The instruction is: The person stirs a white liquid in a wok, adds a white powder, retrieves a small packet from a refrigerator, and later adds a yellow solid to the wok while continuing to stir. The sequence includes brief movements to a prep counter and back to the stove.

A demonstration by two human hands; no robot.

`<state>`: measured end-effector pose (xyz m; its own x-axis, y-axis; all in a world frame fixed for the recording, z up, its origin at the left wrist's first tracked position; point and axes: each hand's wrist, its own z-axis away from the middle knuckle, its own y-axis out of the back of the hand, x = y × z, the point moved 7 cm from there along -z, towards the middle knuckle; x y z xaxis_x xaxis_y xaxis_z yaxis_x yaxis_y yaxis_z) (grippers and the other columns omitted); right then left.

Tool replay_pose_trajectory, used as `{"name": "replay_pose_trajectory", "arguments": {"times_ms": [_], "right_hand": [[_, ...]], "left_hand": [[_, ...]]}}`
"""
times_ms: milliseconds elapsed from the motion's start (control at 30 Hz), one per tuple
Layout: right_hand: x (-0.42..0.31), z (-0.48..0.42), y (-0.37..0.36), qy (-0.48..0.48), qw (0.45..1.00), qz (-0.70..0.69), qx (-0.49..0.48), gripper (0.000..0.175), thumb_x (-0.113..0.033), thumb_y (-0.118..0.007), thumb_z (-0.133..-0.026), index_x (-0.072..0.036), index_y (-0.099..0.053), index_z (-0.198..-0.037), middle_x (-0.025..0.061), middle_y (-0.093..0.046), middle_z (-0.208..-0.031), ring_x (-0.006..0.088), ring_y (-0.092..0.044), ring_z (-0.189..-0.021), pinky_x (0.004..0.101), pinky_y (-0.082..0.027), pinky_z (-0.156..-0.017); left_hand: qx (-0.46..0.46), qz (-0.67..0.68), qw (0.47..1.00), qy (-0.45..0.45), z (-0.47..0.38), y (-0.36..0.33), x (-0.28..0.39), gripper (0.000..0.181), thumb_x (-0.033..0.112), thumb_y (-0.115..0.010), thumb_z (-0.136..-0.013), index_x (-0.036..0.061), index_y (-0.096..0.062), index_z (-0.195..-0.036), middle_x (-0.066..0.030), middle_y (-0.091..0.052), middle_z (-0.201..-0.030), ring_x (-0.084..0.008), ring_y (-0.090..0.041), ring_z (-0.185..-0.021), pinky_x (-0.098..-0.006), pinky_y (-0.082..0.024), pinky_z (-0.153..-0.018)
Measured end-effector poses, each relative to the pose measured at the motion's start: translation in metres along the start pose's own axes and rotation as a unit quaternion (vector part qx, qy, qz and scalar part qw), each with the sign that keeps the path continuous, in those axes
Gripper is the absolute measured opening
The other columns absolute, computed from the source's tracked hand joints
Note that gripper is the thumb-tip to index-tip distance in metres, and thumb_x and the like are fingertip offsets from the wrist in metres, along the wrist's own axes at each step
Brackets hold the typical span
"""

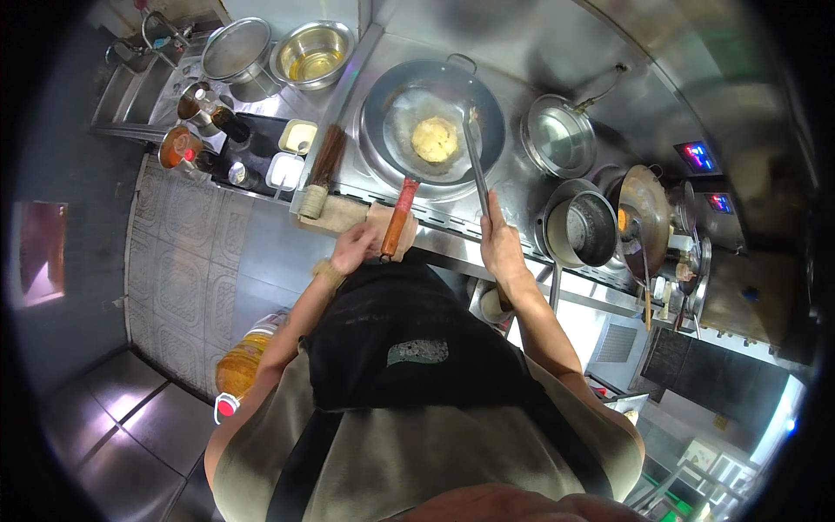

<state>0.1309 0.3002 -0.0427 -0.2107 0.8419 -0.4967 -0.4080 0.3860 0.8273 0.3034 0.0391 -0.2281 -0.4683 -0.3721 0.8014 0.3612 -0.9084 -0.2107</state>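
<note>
A dark wok (385,98) sits on the burner in front of me, with a round yellow piece of food (434,139), like a fried egg or omelette, in its middle. My right hand (503,248) grips the long metal handle of a cooking ladle or spatula (478,166); its head rests at the wok's right inner side. Toward me points the wok's wooden handle (394,228), wrapped in red near the pan. Just left of that handle, my left hand (354,248) has its fingers at a beige folded cloth (406,238). Whether they pinch the cloth is unclear.
Left of the wok lies a bamboo wok brush (326,160). Farther left stand white seasoning tubs (285,171), dark sauce bottles (230,124) and a steel basin of oil (316,64). To the right are a pot of clear liquid (560,134), a saucepan (590,228) and another wok (644,212).
</note>
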Motion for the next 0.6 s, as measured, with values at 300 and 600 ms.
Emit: {"name": "replay_pose_trajectory", "arguments": {"times_ms": [300, 600], "right_hand": [[-0.01, -0.036, -0.083, -0.064, 0.974, 0.174, -0.131, 0.088, -0.003, -0.055, -0.091, -0.003, -0.007, -0.165, 0.0321, -0.072, -0.101, 0.0433, -0.072, -0.101, 0.0501, -0.057, -0.091], [0.02, -0.052, -0.056, -0.148, 0.928, -0.339, -0.05, 0.054, -0.022, -0.054, -0.108, -0.013, -0.04, -0.159, 0.0095, -0.063, -0.07, 0.0205, -0.058, -0.047, 0.0387, -0.049, -0.044]], "left_hand": [[-0.142, -0.003, 0.99, -0.003, -0.058, -0.093, 0.023, 0.026, 0.005, -0.055, -0.098, 0.0099, -0.044, -0.075, -0.0025, -0.046, -0.054, -0.0147, -0.047, -0.04, -0.0323, -0.039, -0.038], [-0.125, 0.002, 0.992, 0.025, -0.058, -0.09, 0.023, 0.024, 0.001, -0.056, -0.096, 0.0099, -0.048, -0.076, 0.0002, -0.049, -0.059, -0.0116, -0.049, -0.043, -0.0289, -0.038, -0.04]]}}
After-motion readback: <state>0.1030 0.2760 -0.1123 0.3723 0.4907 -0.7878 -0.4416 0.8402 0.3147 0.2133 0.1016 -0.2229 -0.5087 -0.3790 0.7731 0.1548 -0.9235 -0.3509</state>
